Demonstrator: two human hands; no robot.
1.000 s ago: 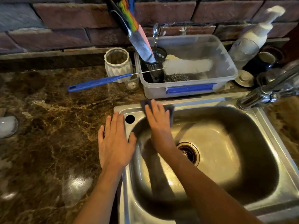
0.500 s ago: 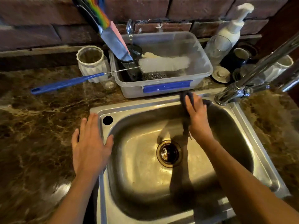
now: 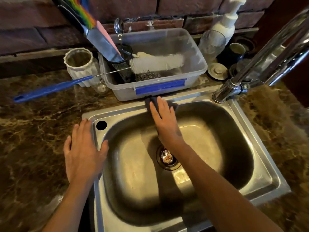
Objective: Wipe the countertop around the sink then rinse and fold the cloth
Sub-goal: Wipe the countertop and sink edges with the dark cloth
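Brown marble countertop, steel sink, brick wall behind.

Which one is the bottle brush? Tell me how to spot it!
Start at the sink, then look behind it to the clear tub. The bottle brush lies across the tub, white bristles inside. Only it has a long blue handle, poking out left over the countertop.
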